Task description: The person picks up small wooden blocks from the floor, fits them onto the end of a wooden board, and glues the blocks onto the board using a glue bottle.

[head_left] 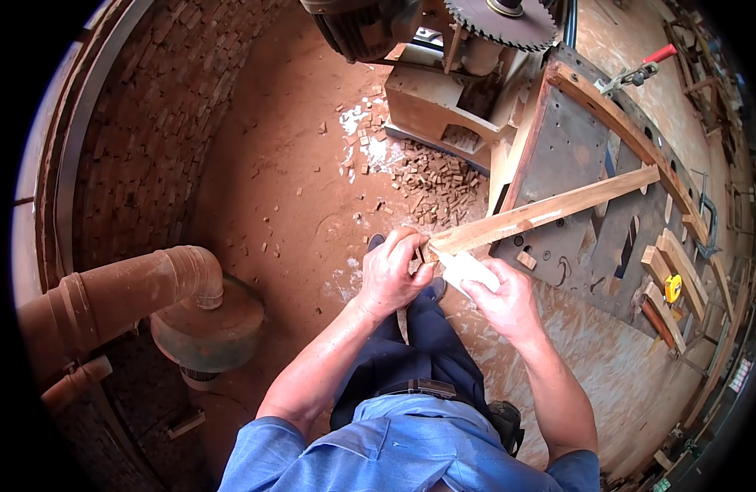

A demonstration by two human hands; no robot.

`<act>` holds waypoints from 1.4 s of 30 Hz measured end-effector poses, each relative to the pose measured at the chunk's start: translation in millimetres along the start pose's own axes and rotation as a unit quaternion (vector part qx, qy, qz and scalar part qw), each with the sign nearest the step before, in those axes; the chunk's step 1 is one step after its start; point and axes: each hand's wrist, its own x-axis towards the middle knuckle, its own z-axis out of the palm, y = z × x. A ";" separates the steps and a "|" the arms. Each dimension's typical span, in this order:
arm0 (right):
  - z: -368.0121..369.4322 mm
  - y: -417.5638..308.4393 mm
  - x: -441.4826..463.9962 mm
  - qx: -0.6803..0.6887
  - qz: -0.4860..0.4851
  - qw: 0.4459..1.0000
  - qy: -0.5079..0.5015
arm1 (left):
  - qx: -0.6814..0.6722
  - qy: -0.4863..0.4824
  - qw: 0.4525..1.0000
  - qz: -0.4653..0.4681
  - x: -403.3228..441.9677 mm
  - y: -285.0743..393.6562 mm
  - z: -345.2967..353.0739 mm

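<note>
Dusty floor [287, 172]; off table's [562, 135] near corner, left hand [391, 275] half-curls at bar's [550, 211] end, hold unclear, right hand [509, 305] clasps block [471, 272]; steady bar.

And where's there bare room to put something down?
On the dark grey metal tabletop, a mostly bare patch lies between the long pale wooden strip and the curved brown wooden rail. It's crowded around the yellow tape measure among loose wooden pieces and at the heap of small brown wooden blocks.

Bent duct [132, 299] (brown), yellow tape measure [672, 288].
</note>
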 end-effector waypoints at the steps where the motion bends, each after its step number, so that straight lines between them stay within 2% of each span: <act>1: 0.1 0.2 0.1 0.001 0.000 1.000 -0.001 | 0.002 0.000 1.000 0.001 0.1 -0.2 -0.2; 7: -0.2 6.2 -6.4 0.011 -0.034 0.999 0.010 | 0.011 -0.001 1.000 0.003 0.9 0.7 -1.5; 13: -11.0 33.5 -18.9 0.187 0.049 0.981 -0.003 | 0.010 -0.011 1.000 -0.013 -1.6 0.9 -2.0; 15: -18.5 41.3 -23.6 0.252 0.042 0.967 0.007 | 0.001 -0.015 1.000 -0.017 -3.0 -1.5 -1.1; 16: -25.2 46.1 -26.6 0.280 0.038 0.959 0.019 | -0.014 -0.035 0.998 -0.047 -5.7 -2.3 -1.2; 19: -37.7 55.2 -26.0 0.381 -0.004 0.921 0.080 | -0.017 -0.001 1.000 0.005 -4.1 -6.3 2.5; 20: -48.0 63.5 -23.7 0.349 -0.024 0.932 0.096 | -0.024 -0.001 1.000 -0.001 -3.6 -3.8 3.0; 21: -58.0 72.0 -20.2 0.262 -0.074 0.950 0.151 | -0.027 -0.002 1.000 -0.009 -3.3 -1.7 2.1; 23: -74.7 90.2 -9.3 0.087 -0.172 0.951 0.243 | -0.032 0.000 0.999 0.003 -2.6 -2.2 3.3; 24: -82.8 93.5 -5.0 0.001 -0.162 0.946 0.281 | -0.034 0.001 0.999 0.004 -2.6 -2.6 4.8; 25: -87.1 93.6 -3.1 -0.004 -0.115 0.944 0.308 | -0.033 0.002 0.999 0.005 -3.7 -4.8 4.7; 27: -93.6 115.5 8.9 -0.007 -0.095 0.940 0.328 | -0.027 -0.008 1.000 0.000 -4.7 -5.0 2.1; 30: -90.1 139.3 20.6 0.067 -0.078 0.938 0.331 | -0.021 -0.008 1.000 0.005 -5.1 -5.8 1.8; 33: -88.2 147.1 20.1 -0.077 -0.095 0.923 0.364 | -0.020 0.004 1.000 0.012 -2.9 -3.0 1.6; 36: -88.8 150.0 19.2 -0.096 -0.100 0.924 0.357 | -0.023 -0.006 1.000 0.004 -2.8 -2.7 0.7; 39: -87.7 149.1 15.6 0.005 -0.082 0.934 0.347 | -0.025 -0.008 1.000 0.003 -2.3 -1.8 -0.2; 42: -90.8 144.7 -2.1 -0.034 -0.098 0.928 0.357 | -0.023 -0.006 1.000 0.004 -2.4 -2.6 0.2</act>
